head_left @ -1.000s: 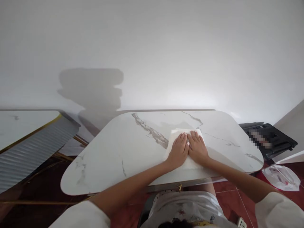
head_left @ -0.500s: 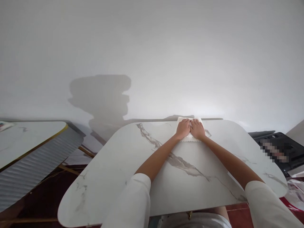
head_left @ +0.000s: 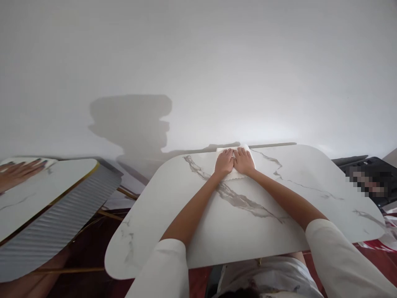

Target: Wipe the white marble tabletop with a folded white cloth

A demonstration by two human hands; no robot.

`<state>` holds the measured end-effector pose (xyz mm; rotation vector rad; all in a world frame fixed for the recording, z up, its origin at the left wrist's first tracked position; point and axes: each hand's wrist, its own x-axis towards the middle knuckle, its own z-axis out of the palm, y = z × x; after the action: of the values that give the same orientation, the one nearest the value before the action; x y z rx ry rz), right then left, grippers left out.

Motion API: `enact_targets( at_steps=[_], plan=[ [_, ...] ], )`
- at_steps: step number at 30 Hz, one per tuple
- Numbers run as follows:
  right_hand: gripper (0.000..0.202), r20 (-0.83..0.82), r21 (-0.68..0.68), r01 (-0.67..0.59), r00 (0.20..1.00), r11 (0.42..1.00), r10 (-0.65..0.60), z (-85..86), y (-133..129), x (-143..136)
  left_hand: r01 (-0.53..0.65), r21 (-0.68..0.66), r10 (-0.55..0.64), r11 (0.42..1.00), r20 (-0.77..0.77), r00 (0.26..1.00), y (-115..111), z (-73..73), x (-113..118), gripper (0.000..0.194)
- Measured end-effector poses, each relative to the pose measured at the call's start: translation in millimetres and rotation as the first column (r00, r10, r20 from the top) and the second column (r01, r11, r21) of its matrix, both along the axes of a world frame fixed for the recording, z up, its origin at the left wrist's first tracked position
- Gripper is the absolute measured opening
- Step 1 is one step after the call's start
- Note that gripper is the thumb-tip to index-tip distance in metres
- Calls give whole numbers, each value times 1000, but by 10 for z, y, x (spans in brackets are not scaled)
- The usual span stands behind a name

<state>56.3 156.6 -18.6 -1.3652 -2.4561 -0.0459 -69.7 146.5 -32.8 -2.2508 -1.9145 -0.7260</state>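
A white cloth [head_left: 235, 174] with a scalloped edge lies on the white marble-patterned table [head_left: 297, 174], close to the far edge by the wall. My left hand [head_left: 224, 163] presses down on the cloth, its fingers close together and pointing away from me. Right beside it, my right hand [head_left: 244, 161] bears on the same cloth, also with fingers closed on it. The thumbs meet in the middle. Both arms are stretched out over the tabletop. Most of the cloth's centre is hidden under my hands.
To the left stands a second marble-patterned table [head_left: 70, 165] with a gold edge and a ribbed grey side [head_left: 71, 211]. Another person's hand [head_left: 23, 174] rests there on a white cloth [head_left: 49, 162]. A black object [head_left: 381, 176], partly blurred out, sits at the right. The wall [head_left: 248, 82] rises behind.
My hands and the cloth have shifted left along the table's far edge. The view has moved slightly, and the other person's hand has come into sight at the left.
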Motion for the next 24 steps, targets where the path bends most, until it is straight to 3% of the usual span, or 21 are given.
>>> enact_targets(
  at_steps=[6,18,24],
  plan=[
    [49,11,19,-45,999,999,45,5,-514,130,-26,-12,26,1000,10,1000,-538,-21,111,45],
    [52,34,-7,-74,997,997,74,41,-1815,777,-34,-151,40,988,31,999,-1939,109,780,51],
    [54,-6,-102,-100,995,990,100,62,-2274,751,-28,-147,34,989,34,999,-2431,55,733,53]
  ],
)
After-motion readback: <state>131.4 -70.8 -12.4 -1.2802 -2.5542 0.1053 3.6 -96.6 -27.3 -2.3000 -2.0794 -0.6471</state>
